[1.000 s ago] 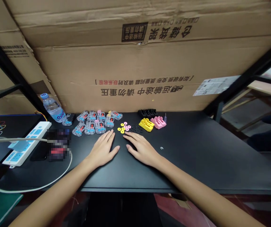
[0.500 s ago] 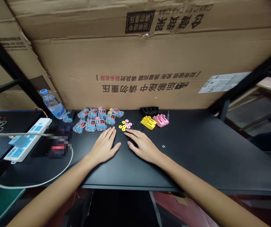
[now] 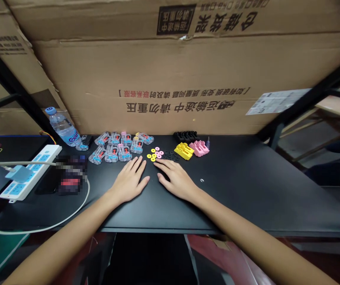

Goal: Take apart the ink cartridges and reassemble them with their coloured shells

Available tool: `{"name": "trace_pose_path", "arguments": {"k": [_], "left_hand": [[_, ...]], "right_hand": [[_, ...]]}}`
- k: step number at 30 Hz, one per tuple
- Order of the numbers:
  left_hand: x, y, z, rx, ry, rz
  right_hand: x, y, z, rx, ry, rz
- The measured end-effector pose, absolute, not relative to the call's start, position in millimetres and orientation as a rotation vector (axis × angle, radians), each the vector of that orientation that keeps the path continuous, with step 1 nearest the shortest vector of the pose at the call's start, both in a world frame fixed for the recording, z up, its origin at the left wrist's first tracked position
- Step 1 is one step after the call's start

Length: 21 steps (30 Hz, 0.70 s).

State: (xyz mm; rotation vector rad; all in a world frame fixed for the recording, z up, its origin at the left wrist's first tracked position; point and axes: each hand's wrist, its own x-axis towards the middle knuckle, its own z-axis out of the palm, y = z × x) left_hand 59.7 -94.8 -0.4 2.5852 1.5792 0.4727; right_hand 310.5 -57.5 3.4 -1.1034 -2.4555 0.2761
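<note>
The left hand (image 3: 127, 184) and right hand (image 3: 177, 180) lie palm down, fingers loosely spread, holding nothing. Yellow rings (image 3: 153, 160) sit just past the right hand's fingertips, nearer it than the left; contact is unclear. Black rings (image 3: 171, 157) blur into the dark tabletop (image 3: 235, 186). Farther right, the yellow block (image 3: 184, 151) runs roughly left to right

Along the back of the tabletop (image 3: 235, 198), before the upright cardboard (image 3: 158, 67), from left to right: a bottle (image 3: 65, 128), small devices (image 3: 124, 152) in two rough rows, flat rings (image 3: 153, 155) in a loose spread, then moulded pieces (image 3: 184, 151), two side by side with another just behind. At the left, nearer than the bottle, a power strip (image 3: 36, 170) with an adapter (image 3: 20, 174) on it and a cable (image 3: 88, 190) across it. In front of the moulded pieces, to the right, a small clip (image 3: 202, 180).
</note>
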Motion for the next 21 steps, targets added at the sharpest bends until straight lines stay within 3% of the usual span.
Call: {"name": "trace_pose_path", "arguments": {"k": [21], "left_hand": [[62.5,-94.5,4.2,2.587,1.622,0.477]], "right_hand": [[310.3,-62.5,6.8,-1.109,-2.469,0.262]]}}
